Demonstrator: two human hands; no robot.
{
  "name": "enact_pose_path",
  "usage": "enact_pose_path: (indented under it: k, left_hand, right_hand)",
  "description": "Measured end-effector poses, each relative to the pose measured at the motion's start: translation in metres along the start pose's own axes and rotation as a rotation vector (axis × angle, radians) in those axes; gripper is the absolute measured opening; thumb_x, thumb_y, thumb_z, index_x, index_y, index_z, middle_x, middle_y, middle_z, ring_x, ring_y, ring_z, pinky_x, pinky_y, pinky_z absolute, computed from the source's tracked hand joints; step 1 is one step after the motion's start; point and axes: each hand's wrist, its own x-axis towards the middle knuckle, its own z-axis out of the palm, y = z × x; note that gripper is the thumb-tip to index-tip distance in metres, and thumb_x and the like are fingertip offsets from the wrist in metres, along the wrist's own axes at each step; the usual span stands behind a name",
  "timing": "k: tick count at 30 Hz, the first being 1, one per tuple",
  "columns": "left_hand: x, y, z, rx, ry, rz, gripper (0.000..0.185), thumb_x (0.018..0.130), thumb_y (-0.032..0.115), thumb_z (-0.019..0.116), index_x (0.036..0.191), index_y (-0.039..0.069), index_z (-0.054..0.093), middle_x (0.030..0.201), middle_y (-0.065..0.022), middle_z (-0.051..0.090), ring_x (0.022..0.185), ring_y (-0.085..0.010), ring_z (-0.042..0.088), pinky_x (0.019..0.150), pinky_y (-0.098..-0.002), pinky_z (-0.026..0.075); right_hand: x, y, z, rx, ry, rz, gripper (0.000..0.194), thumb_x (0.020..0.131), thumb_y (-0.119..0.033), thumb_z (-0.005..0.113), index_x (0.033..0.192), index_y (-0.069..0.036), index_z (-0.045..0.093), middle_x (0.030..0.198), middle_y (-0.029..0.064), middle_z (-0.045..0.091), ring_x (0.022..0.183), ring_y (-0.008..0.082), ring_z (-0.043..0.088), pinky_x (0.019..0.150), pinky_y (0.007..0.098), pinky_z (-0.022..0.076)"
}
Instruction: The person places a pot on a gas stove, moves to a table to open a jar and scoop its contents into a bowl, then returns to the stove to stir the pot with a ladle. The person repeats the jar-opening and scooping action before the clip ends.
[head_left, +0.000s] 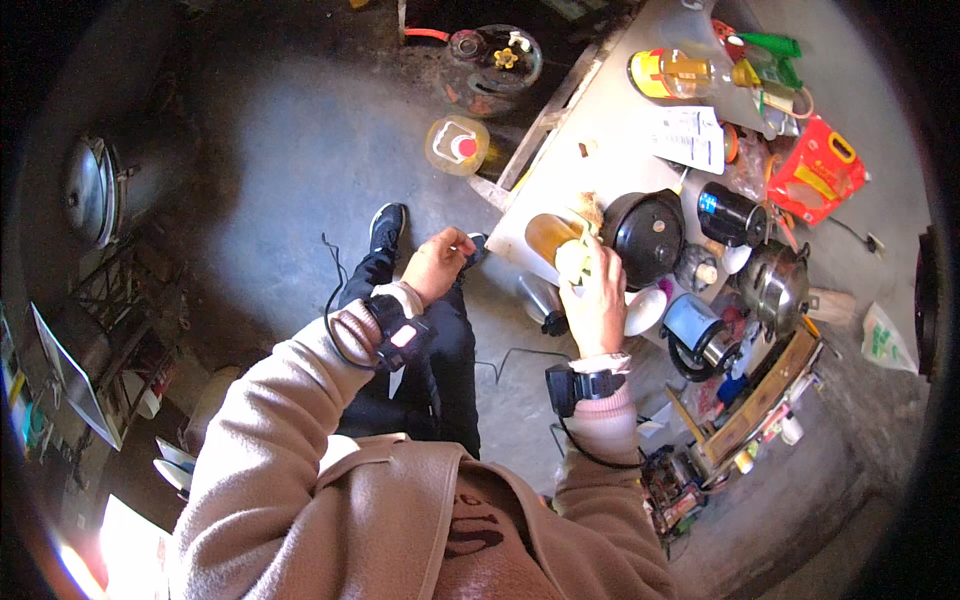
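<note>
My right hand (596, 300) is at the near edge of the table, fingers closed around a pale yellow-green thing (573, 259). It sits against the end of an amber container (551, 235); whether it is a lid or a separate item is unclear. My left hand (433, 268) hangs over my legs, fingers loosely bent, thumb a little apart, nothing visible in it. Beside my right hand are a round black lidded pot (645, 236) and a white bowl (645, 309). A container with a dark cap (541, 301) lies partly hidden left of that hand.
On the table (577, 176) are a large oil bottle (671, 73), a printed sheet (690, 136), a black canister (731, 214), a blue kettle (694, 330) and a steel pot (774, 285). A gas cylinder (491, 71) and a plastic oil jug (456, 145) stand on the floor.
</note>
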Motion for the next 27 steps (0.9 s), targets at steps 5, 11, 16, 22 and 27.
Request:
enact_pose_path:
  k: [5, 11, 16, 22, 27]
  left_hand:
    - [0.0, 0.004, 0.008, -0.006, -0.045, -0.036, 0.017, 0.09, -0.004, 0.051, 0.103, 0.002, 0.06, 0.093, -0.0061, 0.065, 0.087, -0.0137, 0.063, 0.08, -0.0275, 0.051]
    - [0.005, 0.007, 0.018, -0.024, -0.049, -0.007, 0.018, 0.088, -0.005, 0.051, 0.104, 0.002, 0.06, 0.094, -0.0062, 0.065, 0.087, -0.0142, 0.063, 0.082, -0.0283, 0.051]
    - [0.006, 0.011, 0.021, 0.008, -0.057, -0.011, 0.02, 0.086, -0.006, 0.053, 0.104, 0.001, 0.06, 0.094, -0.0061, 0.065, 0.088, -0.0139, 0.063, 0.082, -0.0273, 0.05]
    - [0.008, 0.014, 0.021, 0.027, -0.063, -0.05, 0.018, 0.086, -0.006, 0.054, 0.102, 0.001, 0.06, 0.094, -0.0062, 0.065, 0.088, -0.0139, 0.063, 0.082, -0.0275, 0.051]
    - [0.011, 0.008, 0.025, 0.008, -0.052, -0.012, 0.019, 0.086, -0.006, 0.053, 0.103, 0.001, 0.06, 0.095, -0.0062, 0.066, 0.088, -0.0141, 0.063, 0.081, -0.0272, 0.051]
  right_hand:
    - [0.003, 0.0, 0.006, 0.162, 0.058, 0.194, 0.061, 0.083, -0.034, 0.072, 0.136, -0.017, 0.045, 0.12, 0.0184, 0.053, 0.1, 0.0436, 0.06, 0.09, 0.0479, 0.0489]
    - [-0.007, 0.008, -0.011, -0.111, 0.019, 0.022, 0.089, 0.071, -0.028, 0.082, 0.145, -0.011, 0.035, 0.137, 0.0177, 0.047, 0.129, 0.0331, 0.042, 0.106, 0.0468, 0.0346]
    - [0.002, 0.019, -0.005, -0.023, 0.006, -0.045, 0.088, 0.074, -0.03, 0.08, 0.146, -0.01, 0.034, 0.128, 0.0216, 0.054, 0.12, 0.0369, 0.05, 0.104, 0.0482, 0.0347]
    - [-0.008, 0.024, 0.01, -0.044, -0.096, 0.346, 0.081, 0.087, -0.054, 0.063, 0.147, -0.01, 0.031, 0.08, 0.0244, 0.068, 0.074, 0.0436, 0.066, 0.064, 0.05, 0.051]
    - [-0.009, 0.024, 0.009, 0.135, -0.101, 0.379, 0.079, 0.091, -0.05, 0.06, 0.151, -0.013, 0.025, 0.074, 0.0229, 0.067, 0.073, 0.0416, 0.067, 0.065, 0.0488, 0.051]
